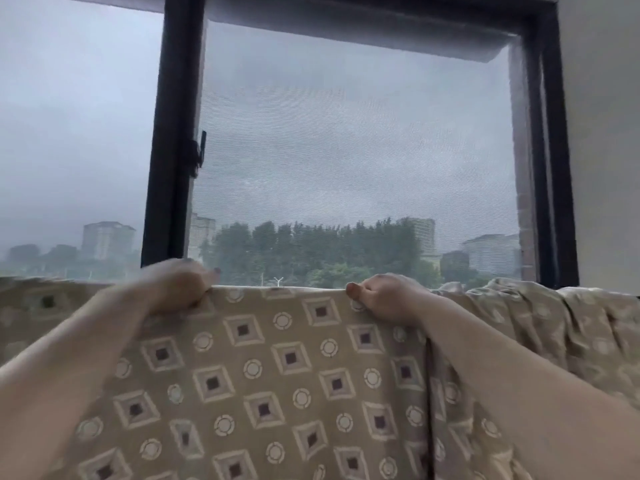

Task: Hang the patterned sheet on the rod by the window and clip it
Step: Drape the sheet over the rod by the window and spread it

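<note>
1. The patterned sheet (277, 375) hangs right in front of the window (346, 150), w/ its top edge running flat across the window's bottom.
2. Left hand (176, 289) grips the sheet's top edge, below the window's dark frame bar (173, 133); fingers curl over the cloth.
3. Right hand (384, 299) grips the same edge, below the window's right half.
4. Right of that hand the sheet is bunched up.
5. Can't see the rod; cloth hides it.
</note>
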A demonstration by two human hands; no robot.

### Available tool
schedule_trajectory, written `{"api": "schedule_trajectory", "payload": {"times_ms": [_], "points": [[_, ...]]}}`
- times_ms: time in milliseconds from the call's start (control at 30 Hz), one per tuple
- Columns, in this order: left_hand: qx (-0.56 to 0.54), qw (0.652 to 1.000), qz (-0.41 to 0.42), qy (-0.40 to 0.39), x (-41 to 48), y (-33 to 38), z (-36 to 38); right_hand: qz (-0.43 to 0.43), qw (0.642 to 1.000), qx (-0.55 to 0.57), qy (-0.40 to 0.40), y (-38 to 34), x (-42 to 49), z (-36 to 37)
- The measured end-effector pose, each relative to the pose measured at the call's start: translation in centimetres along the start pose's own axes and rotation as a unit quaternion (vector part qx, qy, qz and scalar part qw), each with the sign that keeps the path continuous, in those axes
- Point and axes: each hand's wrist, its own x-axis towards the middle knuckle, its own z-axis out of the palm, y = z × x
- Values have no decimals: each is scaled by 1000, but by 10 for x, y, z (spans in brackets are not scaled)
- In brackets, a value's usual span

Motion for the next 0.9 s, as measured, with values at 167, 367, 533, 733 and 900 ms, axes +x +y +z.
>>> {"api": "schedule_trajectory", "payload": {"times_ms": [167,367,533,733,900], "points": [[1,986,166,4,-2,127,50,-50,994,93,33,5,6,0],[86,980,176,40,12,126,62,-9,984,101,147,91,-31,-31],[90,988,119,-31,26,149,63,72,997,34,-6,144,-49,-34],[35,975,219,-3,29,273,109,-13,999,-15,34,171,-31,-21],[69,985,143,63,30,281,127,-118,990,-43,66,227,-32,-20]]}}
